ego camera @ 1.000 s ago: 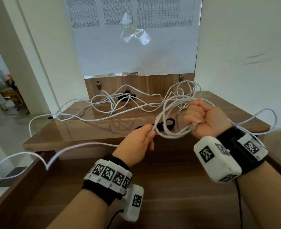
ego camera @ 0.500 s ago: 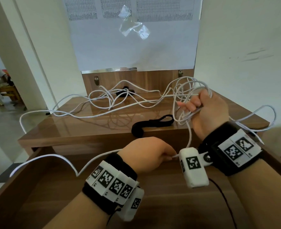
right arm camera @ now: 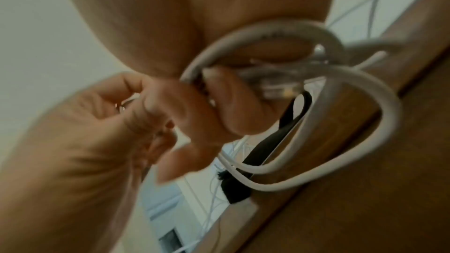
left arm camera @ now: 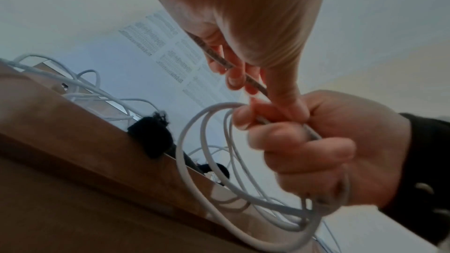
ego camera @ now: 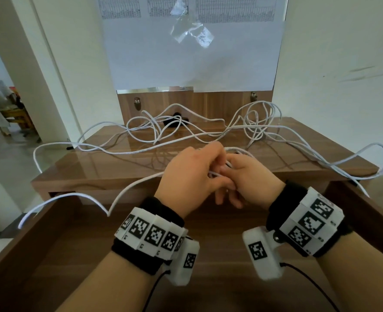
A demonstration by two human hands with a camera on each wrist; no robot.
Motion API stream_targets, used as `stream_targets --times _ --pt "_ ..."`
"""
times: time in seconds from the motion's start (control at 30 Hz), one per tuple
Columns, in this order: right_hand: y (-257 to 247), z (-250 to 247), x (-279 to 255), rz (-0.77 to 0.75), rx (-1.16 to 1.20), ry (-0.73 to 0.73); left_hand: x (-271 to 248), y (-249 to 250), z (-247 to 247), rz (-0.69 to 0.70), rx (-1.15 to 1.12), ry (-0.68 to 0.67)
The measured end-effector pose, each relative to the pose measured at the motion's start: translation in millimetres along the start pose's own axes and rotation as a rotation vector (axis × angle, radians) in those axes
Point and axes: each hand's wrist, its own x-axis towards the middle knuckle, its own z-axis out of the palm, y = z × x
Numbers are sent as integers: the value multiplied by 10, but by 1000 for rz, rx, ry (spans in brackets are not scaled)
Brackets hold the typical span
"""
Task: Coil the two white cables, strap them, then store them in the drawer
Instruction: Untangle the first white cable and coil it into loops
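A long white cable (ego camera: 118, 149) sprawls in loose tangles over the wooden table top (ego camera: 96, 167). Both hands meet above its front edge. My right hand (ego camera: 237, 176) grips a small coil of several loops (left arm camera: 207, 161), with a clear plug (right arm camera: 280, 91) at its fingers. My left hand (ego camera: 217, 174) pinches a strand (left arm camera: 231, 64) of the same cable right against the coil. One black strap (left arm camera: 151, 136) lies on the table edge just behind the hands, hidden by them in the head view. A second black strap (ego camera: 174, 121) lies at the back under the tangle.
An open wooden drawer (ego camera: 219, 221) lies under my forearms. Slack cable (ego camera: 73, 195) hangs over its left wall, and another loop (ego camera: 379, 154) droops off the table's right edge. Behind the table stands a white wall with taped paper sheets (ego camera: 186, 52).
My right hand came down from its raised spot with the loops to the table's front edge. My left hand rose from the drawer front and joined it at the coil.
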Motion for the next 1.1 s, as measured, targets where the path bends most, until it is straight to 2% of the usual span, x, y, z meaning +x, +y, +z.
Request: stream_targets --times 0.1,0.17,0.23,0.3,0.43,0.53,0.6,0.7,0.77,0.87,0.93,1.03,1.1 --pt "-3 -26 -18 -6 236 -122 14 -72 -4 -14 -75 93" --pt "-30 -75 -40 95 270 -243 23 -101 15 25 -99 120" --pt "-49 -92 -66 158 244 -430 35 -141 30 59 -128 135" --pt "-25 -98 -83 137 321 -604 42 -202 23 72 -174 142" --pt "29 -320 -51 27 867 -780 15 -329 22 138 -174 140" --pt "42 -542 -30 -111 1229 -777 29 -415 65 59 -166 204" --pt "70 -606 4 -173 1372 -705 51 -443 104 -41 -47 173" --pt "130 -655 27 -234 1582 -589 40 -410 190 -108 217 18" --pt "165 -754 -1 -303 1717 -454 24 -438 170 -238 229 -14" --pt "234 -1018 -92 -446 1892 -199 45 -462 54 -377 174 36" --pt "223 -1107 -129 -475 1903 23 59 -271 55 -310 188 -103" --pt "128 -1075 -125 -423 1705 439 38 111 232 -130 182 -295" --pt "71 -1007 -107 -407 1573 567 -4 230 355 -74 174 -414"
